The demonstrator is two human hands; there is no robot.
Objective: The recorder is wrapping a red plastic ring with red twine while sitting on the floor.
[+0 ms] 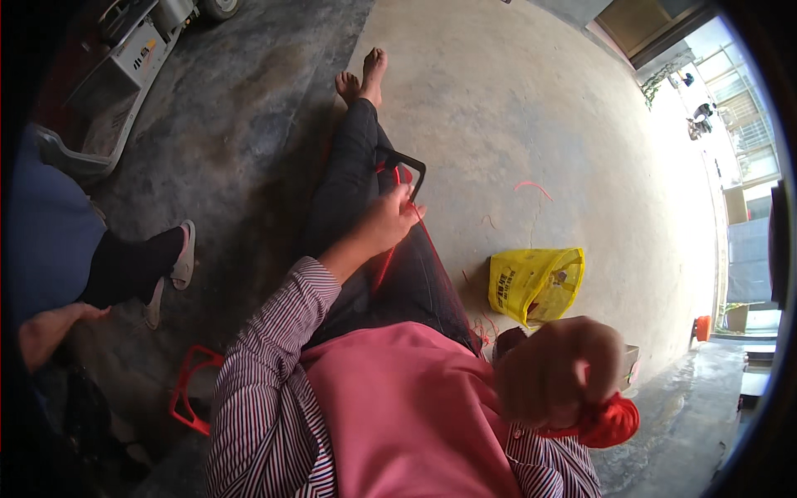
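My left hand [388,221] is over my dark trousers, its fingers closed at the near end of a black angular frame [422,168]. Red cord [425,236] passes by these fingers and runs down across my thighs; more red shows beside the frame's far end. Close to the camera at the right, my right hand [558,372] is curled and somewhat blurred. A bunched red bundle [613,423], seemingly of cord or yarn, sticks out from under its fingers.
A yellow bag [513,286] stands open on the concrete floor, near red scraps [533,187]. At my left lies a red frame [179,392]. Another person in slippers [183,256] is at the left, below a vehicle [137,62]. A box [633,363] sits behind my right hand.
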